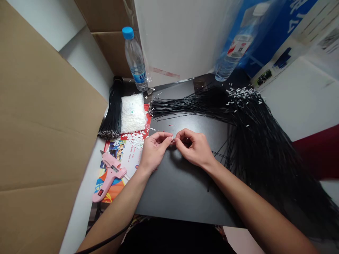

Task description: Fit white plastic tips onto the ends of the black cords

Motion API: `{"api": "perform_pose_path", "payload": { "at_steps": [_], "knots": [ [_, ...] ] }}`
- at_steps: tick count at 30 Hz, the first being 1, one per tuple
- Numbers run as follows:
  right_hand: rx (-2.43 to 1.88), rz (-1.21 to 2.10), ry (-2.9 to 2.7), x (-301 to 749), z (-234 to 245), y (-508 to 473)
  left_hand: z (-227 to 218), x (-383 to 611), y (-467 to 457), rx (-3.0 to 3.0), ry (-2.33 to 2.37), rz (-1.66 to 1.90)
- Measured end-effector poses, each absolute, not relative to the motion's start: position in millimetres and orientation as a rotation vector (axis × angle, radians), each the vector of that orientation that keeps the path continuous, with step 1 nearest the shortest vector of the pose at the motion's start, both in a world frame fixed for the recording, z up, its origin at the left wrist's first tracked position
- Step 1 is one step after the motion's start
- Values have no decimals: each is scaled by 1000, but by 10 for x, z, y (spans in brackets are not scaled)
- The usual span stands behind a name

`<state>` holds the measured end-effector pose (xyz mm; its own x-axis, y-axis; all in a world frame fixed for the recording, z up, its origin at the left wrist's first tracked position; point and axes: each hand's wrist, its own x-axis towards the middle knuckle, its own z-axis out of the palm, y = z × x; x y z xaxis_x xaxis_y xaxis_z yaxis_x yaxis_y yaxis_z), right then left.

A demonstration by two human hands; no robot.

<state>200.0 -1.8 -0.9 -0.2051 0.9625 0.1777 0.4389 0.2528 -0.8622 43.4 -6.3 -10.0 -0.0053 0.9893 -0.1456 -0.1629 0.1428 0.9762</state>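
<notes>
My left hand [156,150] and my right hand [193,146] meet fingertip to fingertip above the dark tabletop [182,197]. Both are closed in a pinch. Between the fingertips shows a tiny pale piece [173,139], too small to make out clearly. Thin black wires show just beyond my right wrist; whether one runs into that hand is hidden. Behind the hands lies a bundle of black wires [185,106] with metal-tipped ends pointing left. Small white plastic connectors [135,138] lie scattered left of my left hand, by a clear bag of white connectors [133,114].
A pink glue gun [112,173] rests on a printed sheet at left, near another wire bundle [112,113]. Two water bottles [136,63] [234,53] stand at the back. Wires with white ends [243,95] spread over the right side. Cardboard [39,134] walls the left.
</notes>
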Motion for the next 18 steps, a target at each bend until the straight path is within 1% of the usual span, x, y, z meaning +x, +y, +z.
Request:
{"api": "perform_pose_path", "payload": {
  "at_steps": [11,18],
  "knots": [
    [-1237,904,-1815,1959,-74,10,-140,427,-61,997,1191,1180],
    [-1182,830,-1856,1943,-89,13,-174,437,-70,982,1196,1190]
  ]
}}
